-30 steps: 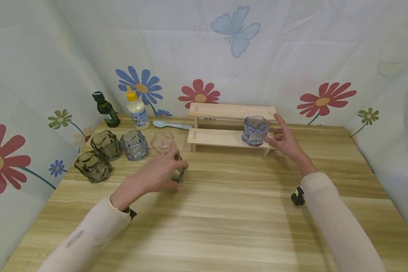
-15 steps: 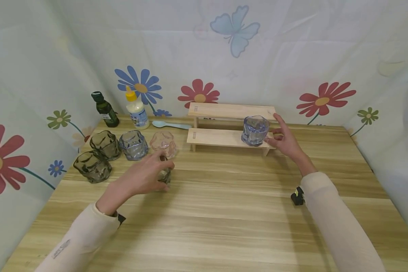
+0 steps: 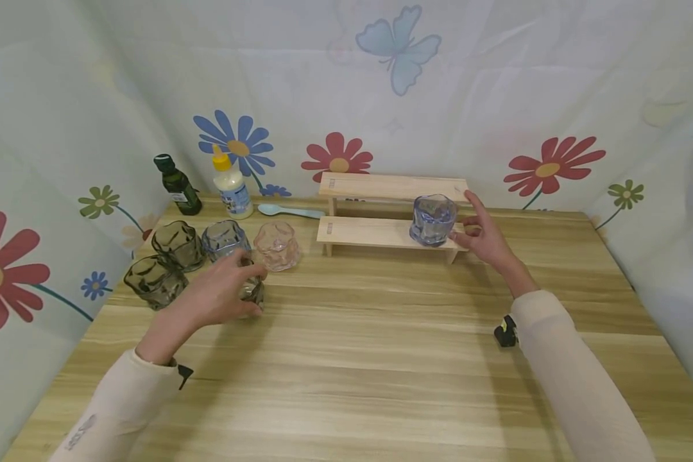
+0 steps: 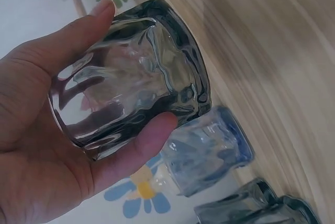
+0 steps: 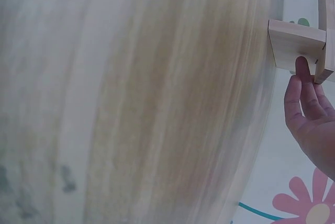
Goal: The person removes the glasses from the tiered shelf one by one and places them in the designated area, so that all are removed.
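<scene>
My left hand point(image 3: 222, 292) grips a smoky grey glass tumbler point(image 4: 131, 77), its thumb on one side and a finger on the other. In the head view the hand hides much of that tumbler, in front of a blue tumbler point(image 3: 225, 237) and left of a pink tumbler point(image 3: 277, 247). Whether its base meets the table cannot be told. My right hand point(image 3: 487, 240) touches the right end of a two-tier wooden rack point(image 3: 369, 231) with extended fingers; in the right wrist view fingertips lie against its end point(image 5: 296, 43). Another blue tumbler point(image 3: 433, 221) stands on the lower tier, beside the right thumb.
Two more smoky tumblers, one rear point(image 3: 179, 245) and one front point(image 3: 154, 281), stand at the left. Behind them are a dark green bottle point(image 3: 179, 186) and a yellow-capped squeeze bottle point(image 3: 233, 189). A pale blue spoon point(image 3: 289, 212) lies left of the rack. Flowered cloth point(image 3: 393, 128) hangs behind.
My left hand has moved left with the smoky tumbler, away from the rack and past the pink tumbler, which now shows fully. The right hand has stayed at the rack's end.
</scene>
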`<state>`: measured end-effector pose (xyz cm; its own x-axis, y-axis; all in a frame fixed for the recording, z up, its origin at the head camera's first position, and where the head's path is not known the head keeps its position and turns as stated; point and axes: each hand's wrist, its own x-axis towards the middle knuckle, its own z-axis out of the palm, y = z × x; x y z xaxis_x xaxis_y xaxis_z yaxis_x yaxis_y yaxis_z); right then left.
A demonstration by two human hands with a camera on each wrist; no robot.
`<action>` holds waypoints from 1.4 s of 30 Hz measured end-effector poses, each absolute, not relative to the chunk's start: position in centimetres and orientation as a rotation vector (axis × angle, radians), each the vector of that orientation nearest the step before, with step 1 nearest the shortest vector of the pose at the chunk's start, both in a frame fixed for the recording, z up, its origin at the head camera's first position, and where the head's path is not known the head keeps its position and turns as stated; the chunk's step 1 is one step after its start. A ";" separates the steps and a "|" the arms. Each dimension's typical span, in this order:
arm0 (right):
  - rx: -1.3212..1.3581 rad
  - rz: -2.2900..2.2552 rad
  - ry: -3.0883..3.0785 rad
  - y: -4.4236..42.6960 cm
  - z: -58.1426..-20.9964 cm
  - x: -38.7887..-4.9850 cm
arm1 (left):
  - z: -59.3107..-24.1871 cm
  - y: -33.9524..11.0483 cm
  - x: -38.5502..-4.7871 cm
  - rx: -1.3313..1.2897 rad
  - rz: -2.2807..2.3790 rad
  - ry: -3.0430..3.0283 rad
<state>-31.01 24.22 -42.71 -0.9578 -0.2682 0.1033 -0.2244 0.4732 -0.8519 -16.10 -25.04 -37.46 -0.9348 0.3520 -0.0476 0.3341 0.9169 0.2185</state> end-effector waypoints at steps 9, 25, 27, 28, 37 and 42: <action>-0.447 -1.530 2.663 24.1 -42.5 -31.1 | -37.5 -27.1 -16.5 0.420 0.295 2.997; -0.431 -1.510 2.669 24.1 -42.7 -31.3 | -38.0 -29.2 -17.1 0.317 0.277 2.977; -0.424 -1.504 2.669 24.0 -42.7 -31.2 | -38.2 -29.4 -17.1 0.317 0.279 2.979; -0.423 -1.505 2.667 24.0 -42.7 -31.2 | -38.3 -29.6 -17.1 0.316 0.281 2.981; -0.414 -1.550 2.627 24.0 -42.5 -31.1 | -38.7 -30.2 -17.0 0.280 0.290 2.986; -0.416 -1.566 2.607 23.5 -41.0 -30.0 | -38.7 -30.4 -17.0 0.281 0.285 2.983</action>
<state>-29.97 23.47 -40.99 -0.9607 -0.2666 0.0770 -0.1932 0.4432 -0.8753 -16.98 -30.38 -38.69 -0.9740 0.1968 -0.1126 0.1719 0.9647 0.1993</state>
